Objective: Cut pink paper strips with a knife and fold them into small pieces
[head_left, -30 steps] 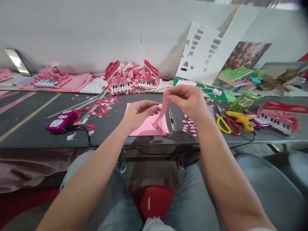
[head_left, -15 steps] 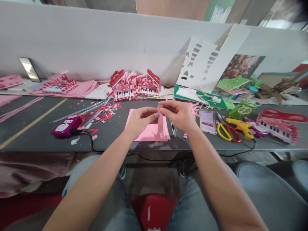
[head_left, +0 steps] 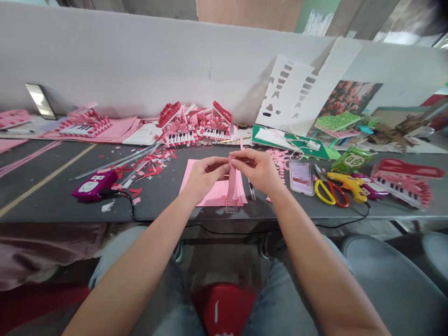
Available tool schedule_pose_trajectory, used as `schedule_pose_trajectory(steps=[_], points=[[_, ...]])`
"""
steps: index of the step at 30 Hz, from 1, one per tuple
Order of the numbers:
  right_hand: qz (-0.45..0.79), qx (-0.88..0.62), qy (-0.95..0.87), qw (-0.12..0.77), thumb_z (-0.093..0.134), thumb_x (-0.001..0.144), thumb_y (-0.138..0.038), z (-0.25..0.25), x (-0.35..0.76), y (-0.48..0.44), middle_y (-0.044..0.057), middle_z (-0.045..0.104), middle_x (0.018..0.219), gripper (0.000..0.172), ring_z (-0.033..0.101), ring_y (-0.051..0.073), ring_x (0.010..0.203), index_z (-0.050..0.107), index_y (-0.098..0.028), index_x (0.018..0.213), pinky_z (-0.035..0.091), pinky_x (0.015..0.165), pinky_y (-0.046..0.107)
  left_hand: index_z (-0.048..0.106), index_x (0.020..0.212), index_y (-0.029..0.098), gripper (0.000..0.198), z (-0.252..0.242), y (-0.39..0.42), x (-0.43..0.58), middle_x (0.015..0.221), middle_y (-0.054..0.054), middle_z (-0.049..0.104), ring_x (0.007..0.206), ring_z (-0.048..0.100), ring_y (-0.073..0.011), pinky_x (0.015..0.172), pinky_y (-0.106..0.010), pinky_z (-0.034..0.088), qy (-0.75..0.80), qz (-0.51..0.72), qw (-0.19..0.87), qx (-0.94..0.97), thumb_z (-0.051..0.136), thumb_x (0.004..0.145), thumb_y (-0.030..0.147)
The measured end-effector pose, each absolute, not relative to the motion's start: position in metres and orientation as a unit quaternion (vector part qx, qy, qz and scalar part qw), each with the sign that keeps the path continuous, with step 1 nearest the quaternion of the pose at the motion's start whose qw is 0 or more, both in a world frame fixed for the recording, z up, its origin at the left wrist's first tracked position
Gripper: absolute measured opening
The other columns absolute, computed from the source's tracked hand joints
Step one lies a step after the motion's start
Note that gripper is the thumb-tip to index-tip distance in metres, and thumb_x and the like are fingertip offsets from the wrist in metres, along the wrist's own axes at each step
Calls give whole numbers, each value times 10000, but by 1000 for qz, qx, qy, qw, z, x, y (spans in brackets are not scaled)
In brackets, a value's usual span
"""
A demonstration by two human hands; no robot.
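My left hand (head_left: 209,176) and my right hand (head_left: 257,169) meet over the middle of the desk, both with fingers pinched. Between their fingertips is the upper end of a pink paper strip (head_left: 232,184), which runs down toward me. A clear ruler (head_left: 231,209) shows at the strip's lower end, close to the desk's front edge. Beneath them lies a pink paper sheet (head_left: 191,186). Just right of the sheet is a pen (head_left: 251,190), partly covered by my right hand. How the fingertips grip the strip is hard to make out.
Red and pink scraps (head_left: 154,163) and a purple power socket (head_left: 95,185) lie left. To the right are a phone (head_left: 301,178), scissors (head_left: 331,192), a yellow glue gun (head_left: 350,183) and a green packet (head_left: 353,159). Small paper pianos (head_left: 178,128) stand behind, against the partition.
Both hands stay nearly in place, pinching the strip's upper end. The view has shifted very slightly, and the right hand's fingers have moved a little.
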State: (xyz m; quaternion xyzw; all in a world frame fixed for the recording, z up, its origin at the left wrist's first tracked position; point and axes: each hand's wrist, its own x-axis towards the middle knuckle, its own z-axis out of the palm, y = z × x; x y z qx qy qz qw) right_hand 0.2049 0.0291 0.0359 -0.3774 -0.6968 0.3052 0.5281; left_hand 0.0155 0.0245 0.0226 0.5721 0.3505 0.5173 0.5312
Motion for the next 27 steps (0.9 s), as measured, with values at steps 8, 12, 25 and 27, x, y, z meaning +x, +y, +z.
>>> schedule_pose_trajectory(steps=[8, 12, 25, 27], points=[[290, -372, -706, 529, 785, 879, -399, 34, 205, 31, 79, 806, 1023, 227, 751, 230, 937, 833, -235, 1029, 637, 863, 407, 832, 1040, 183, 407, 21, 26, 14, 1040, -100, 825, 957, 769, -241, 900, -411, 662, 352, 512, 527, 580, 928, 750, 451], [271, -369, -718, 525, 766, 903, -408, 33, 206, 30, 78, 786, 1003, 219, 730, 220, 917, 836, -246, 1032, 622, 829, 392, 831, 1018, 177, 396, 21, 27, 15, 998, -96, 822, 915, 766, -236, 886, -425, 665, 364, 510, 511, 589, 917, 754, 460], [231, -385, -741, 499, 718, 932, -336, 33, 207, 29, 65, 790, 982, 141, 717, 209, 899, 815, -241, 971, 598, 804, 367, 820, 954, 178, 347, 18, 28, 17, 912, -70, 802, 833, 725, -199, 812, -376, 660, 379, 510, 492, 595, 887, 778, 469], [226, -391, -742, 495, 709, 933, -335, 34, 207, 29, 61, 794, 970, 137, 715, 209, 884, 807, -241, 955, 596, 807, 371, 815, 944, 175, 368, 18, 29, 18, 905, -72, 796, 830, 721, -203, 811, -385, 659, 383, 509, 489, 596, 887, 771, 492]])
